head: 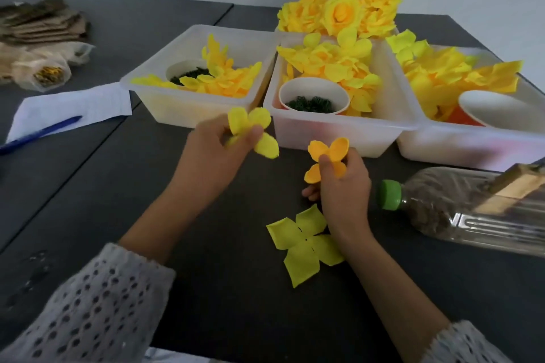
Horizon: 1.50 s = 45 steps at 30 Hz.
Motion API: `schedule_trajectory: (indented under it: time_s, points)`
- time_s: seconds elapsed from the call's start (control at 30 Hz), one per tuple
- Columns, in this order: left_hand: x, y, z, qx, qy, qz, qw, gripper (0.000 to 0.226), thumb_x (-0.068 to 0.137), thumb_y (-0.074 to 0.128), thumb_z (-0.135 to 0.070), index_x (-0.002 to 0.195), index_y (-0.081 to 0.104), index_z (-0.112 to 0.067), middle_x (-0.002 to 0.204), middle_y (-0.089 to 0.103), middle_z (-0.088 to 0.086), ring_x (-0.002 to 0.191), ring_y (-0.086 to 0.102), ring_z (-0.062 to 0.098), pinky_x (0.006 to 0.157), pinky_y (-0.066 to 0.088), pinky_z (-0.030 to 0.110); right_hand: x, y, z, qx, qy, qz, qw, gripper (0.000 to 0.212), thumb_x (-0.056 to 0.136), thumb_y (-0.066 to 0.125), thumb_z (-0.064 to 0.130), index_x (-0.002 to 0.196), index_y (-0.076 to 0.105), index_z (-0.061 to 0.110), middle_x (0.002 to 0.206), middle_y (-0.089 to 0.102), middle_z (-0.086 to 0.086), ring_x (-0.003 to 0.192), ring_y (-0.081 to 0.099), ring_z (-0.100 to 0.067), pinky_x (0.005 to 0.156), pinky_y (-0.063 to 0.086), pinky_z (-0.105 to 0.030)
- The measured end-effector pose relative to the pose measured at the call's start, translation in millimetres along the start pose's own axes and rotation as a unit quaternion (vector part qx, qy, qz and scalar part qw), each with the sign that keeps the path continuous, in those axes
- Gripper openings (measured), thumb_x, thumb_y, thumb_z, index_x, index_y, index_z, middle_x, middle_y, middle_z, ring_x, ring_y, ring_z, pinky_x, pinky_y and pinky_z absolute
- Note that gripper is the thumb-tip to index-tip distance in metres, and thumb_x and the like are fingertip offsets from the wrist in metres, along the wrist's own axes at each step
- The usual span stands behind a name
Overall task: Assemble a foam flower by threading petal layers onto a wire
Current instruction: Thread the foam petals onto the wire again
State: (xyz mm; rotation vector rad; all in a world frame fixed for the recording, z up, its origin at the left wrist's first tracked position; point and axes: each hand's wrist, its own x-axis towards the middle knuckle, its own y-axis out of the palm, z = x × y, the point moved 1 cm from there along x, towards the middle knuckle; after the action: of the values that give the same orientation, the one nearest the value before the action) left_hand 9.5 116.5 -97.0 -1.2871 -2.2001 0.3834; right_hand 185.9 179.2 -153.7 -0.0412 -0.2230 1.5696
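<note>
My left hand [218,150] pinches a small pale yellow petal layer [253,132] above the dark table. My right hand [343,188] grips a smaller orange-yellow petal layer [327,156], thumb pressed on its middle. The two hands are held apart, a short gap between them. A large yellow-green four-petal layer [303,242] lies flat on the table beside my right wrist, with a small hole at its centre. No wire is visible in either hand.
Three translucent trays [339,127] of yellow petals stand behind the hands, with paper cups [314,94] of green bits inside. Finished yellow flowers [342,6] pile at the back. A plastic bottle [460,209] lies at right. Paper and a blue pen [41,134] lie at left.
</note>
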Motion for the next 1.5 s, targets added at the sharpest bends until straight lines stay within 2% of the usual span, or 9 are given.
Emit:
schedule_trajectory:
  time_s: [0.07,0.17,0.63,0.73,0.87,1.0,1.13,1.3,1.5]
  points:
    - [27.7,-15.4,-1.8,0.030,0.004,-0.009,0.999,0.019,0.089,0.063,-0.038,0.080,0.068,-0.022,0.068,0.061,-0.012,0.062,0.052,-0.007,0.059,0.038,0.010,0.6,-0.3,-0.7,-0.001,-0.002,0.001,1.000,0.013,0.095,0.050,0.023,0.089,0.053,0.011,0.072,0.068,-0.009,0.042,0.066,-0.014,0.037,0.048,-0.018]
    - [76.8,-32.3,-4.6,0.083,0.016,-0.021,0.996,0.030,0.089,0.062,-0.036,0.082,0.071,-0.008,0.069,0.061,0.010,0.062,0.049,0.008,0.060,0.037,0.023,0.7,-0.8,-1.0,0.003,-0.007,0.000,1.000,0.012,0.095,0.050,0.024,0.089,0.054,0.015,0.070,0.068,-0.005,0.043,0.067,-0.014,0.038,0.049,-0.018]
    - [183.6,-31.2,15.0,0.232,-0.099,0.065,0.966,0.048,0.099,0.041,-0.040,0.113,0.064,0.000,0.107,0.065,0.019,0.098,0.059,0.033,0.086,0.044,0.037,1.3,-0.4,-1.0,-0.004,-0.001,0.008,1.000,0.009,0.095,0.051,0.023,0.088,0.055,0.019,0.070,0.069,-0.006,0.044,0.067,-0.014,0.039,0.048,-0.016]
    - [184.4,-33.2,24.3,0.252,-0.119,0.089,0.956,0.053,0.099,0.039,-0.045,0.128,0.055,-0.003,0.130,0.057,0.019,0.119,0.052,0.035,0.103,0.039,0.045,1.7,-0.5,-1.4,-0.003,-0.002,0.012,1.000,0.008,0.096,0.051,0.022,0.090,0.055,0.018,0.071,0.068,-0.007,0.044,0.067,-0.014,0.039,0.048,-0.016]
    - [183.3,-37.7,37.1,0.292,-0.126,0.065,0.946,0.071,0.088,0.058,-0.051,0.142,0.033,-0.012,0.144,0.040,0.017,0.131,0.040,0.035,0.106,0.036,0.050,2.0,-0.8,-1.4,0.000,-0.003,0.014,1.000,0.008,0.095,0.051,0.022,0.089,0.055,0.018,0.071,0.068,-0.007,0.044,0.066,-0.015,0.039,0.047,-0.016]
    - [175.9,-40.3,34.8,0.233,-0.055,0.002,0.971,0.076,0.086,0.066,-0.041,0.142,0.026,-0.008,0.145,0.036,0.018,0.132,0.037,0.033,0.109,0.031,0.048,2.0,-1.0,-2.0,0.005,-0.008,0.016,1.000,0.009,0.095,0.051,0.023,0.089,0.055,0.020,0.071,0.068,-0.006,0.044,0.066,-0.015,0.040,0.048,-0.016]
    - [142.8,-36.2,13.8,0.228,0.108,-0.048,0.966,0.060,0.089,0.060,-0.030,0.138,0.038,-0.004,0.140,0.044,0.015,0.129,0.040,0.030,0.109,0.028,0.043,1.5,-1.9,-2.3,0.018,-0.011,0.025,0.999,0.009,0.095,0.048,0.021,0.089,0.055,0.023,0.071,0.068,-0.005,0.045,0.065,-0.015,0.040,0.048,-0.017]
    - [62.6,-1.8,-15.5,0.195,0.287,0.032,0.938,0.040,0.087,0.060,-0.020,0.125,0.053,-0.010,0.126,0.053,0.007,0.119,0.042,0.022,0.102,0.029,0.030,0.8,-1.9,-2.3,0.023,-0.020,0.038,0.999,0.014,0.094,0.046,0.015,0.089,0.056,0.024,0.073,0.067,-0.008,0.045,0.064,-0.016,0.041,0.048,-0.019]
    - [0.9,46.1,-2.2,0.101,0.177,0.178,0.963,0.042,0.089,0.059,-0.029,0.129,0.045,-0.030,0.127,0.046,-0.013,0.107,0.052,-0.003,0.090,0.044,0.020,0.0,-5.6,1.1,0.040,-0.047,0.048,0.997,0.016,0.092,0.046,0.010,0.085,0.057,0.020,0.068,0.063,-0.016,0.042,0.058,-0.019,0.038,0.047,-0.026]
